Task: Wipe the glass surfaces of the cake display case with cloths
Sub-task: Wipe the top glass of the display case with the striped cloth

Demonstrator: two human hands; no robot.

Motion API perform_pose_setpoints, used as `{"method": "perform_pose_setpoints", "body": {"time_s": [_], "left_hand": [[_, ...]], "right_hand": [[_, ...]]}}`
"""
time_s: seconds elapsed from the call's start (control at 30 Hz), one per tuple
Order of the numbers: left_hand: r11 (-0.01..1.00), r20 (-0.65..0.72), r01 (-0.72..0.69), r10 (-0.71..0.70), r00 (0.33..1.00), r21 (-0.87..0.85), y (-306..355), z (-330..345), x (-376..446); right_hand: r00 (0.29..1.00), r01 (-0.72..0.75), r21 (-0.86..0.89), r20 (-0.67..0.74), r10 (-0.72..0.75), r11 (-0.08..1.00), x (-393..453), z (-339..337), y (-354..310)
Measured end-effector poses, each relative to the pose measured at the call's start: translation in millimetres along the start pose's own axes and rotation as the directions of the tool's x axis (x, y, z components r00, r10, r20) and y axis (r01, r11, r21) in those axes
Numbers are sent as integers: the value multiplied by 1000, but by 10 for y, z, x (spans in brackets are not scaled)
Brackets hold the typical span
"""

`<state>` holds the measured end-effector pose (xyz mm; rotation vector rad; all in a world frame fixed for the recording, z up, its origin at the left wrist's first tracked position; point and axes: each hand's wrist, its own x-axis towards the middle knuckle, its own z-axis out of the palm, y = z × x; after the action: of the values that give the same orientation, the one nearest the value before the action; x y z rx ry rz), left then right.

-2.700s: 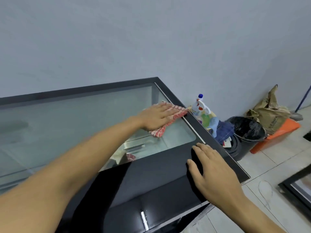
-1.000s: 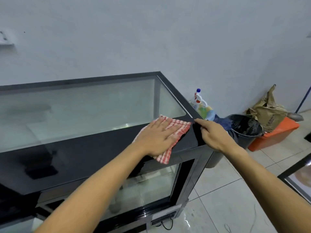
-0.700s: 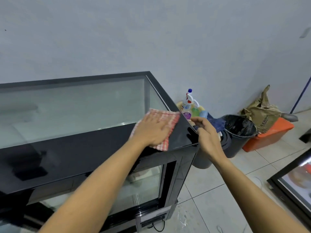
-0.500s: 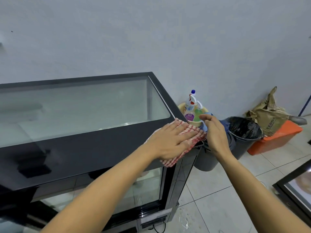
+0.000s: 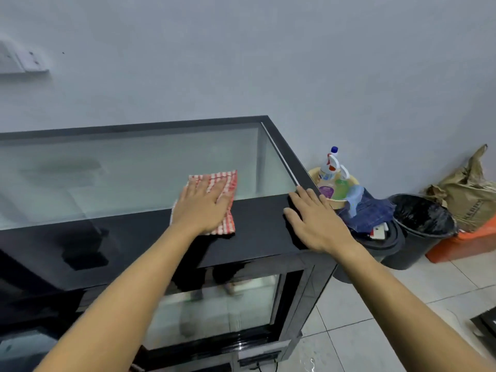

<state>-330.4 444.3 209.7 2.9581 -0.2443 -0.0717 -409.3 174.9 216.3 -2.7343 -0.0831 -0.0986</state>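
Note:
The cake display case [image 5: 263,232] is a black-framed box with a glass top pane [image 5: 120,173] and a glass front. A red-and-white checked cloth [image 5: 224,183] lies where the clear top glass meets the black front band. My left hand [image 5: 202,208] presses flat on the cloth, fingers spread, covering most of it. My right hand [image 5: 314,218] rests flat and empty on the case's front right corner, fingers apart.
Right of the case stand a yellow basin [image 5: 335,202] with spray bottles [image 5: 330,165], a blue cloth [image 5: 367,213], a black bin [image 5: 421,226], an orange box [image 5: 467,242] and a brown paper bag [image 5: 467,194]. The floor is light tile; a plain wall lies behind.
My left hand slid the cloth leftward and back from the right front corner onto the glass edge. My right hand left the case's side edge and now lies flat on the corner.

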Motion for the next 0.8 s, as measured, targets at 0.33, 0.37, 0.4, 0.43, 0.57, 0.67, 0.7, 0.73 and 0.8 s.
{"method": "perform_pose_setpoints", "body": {"time_s": [0.33, 0.37, 0.4, 0.43, 0.57, 0.67, 0.7, 0.73, 0.8], "left_hand": [[1000, -63, -3, 4, 998, 26, -622, -116, -97], [989, -45, -141, 142, 989, 40, -361, -54, -138], [980, -19, -197, 197, 980, 17, -146, -17, -154], [979, 14, -203, 203, 979, -14, 13, -19, -142], [989, 32, -139, 141, 989, -46, -142, -120, 116], [999, 1, 16, -16, 1000, -41, -1051, -214, 468], [995, -16, 92, -92, 996, -28, -1496, -273, 530], [986, -37, 167, -167, 985, -14, -1961, -363, 529], [948, -51, 317, -319, 946, -34, -2857, -560, 386]], "right_hand": [[993, 37, -191, 115, -15, 981, 129, 80, -52], [994, 31, -193, 112, -10, 981, 126, 73, -60], [994, 25, -198, 108, -3, 980, 127, 66, -73], [994, 18, -202, 107, 4, 979, 118, 59, -81], [993, -2, -179, 120, 24, 984, 115, 53, -86], [991, -20, -159, 129, 41, 987, 115, 56, -51], [990, -26, -159, 131, 48, 987, 126, 63, -56], [989, -43, -162, 132, 65, 986, 125, 55, -69], [985, -89, -174, 130, 113, 981, 122, 12, -127]]}}
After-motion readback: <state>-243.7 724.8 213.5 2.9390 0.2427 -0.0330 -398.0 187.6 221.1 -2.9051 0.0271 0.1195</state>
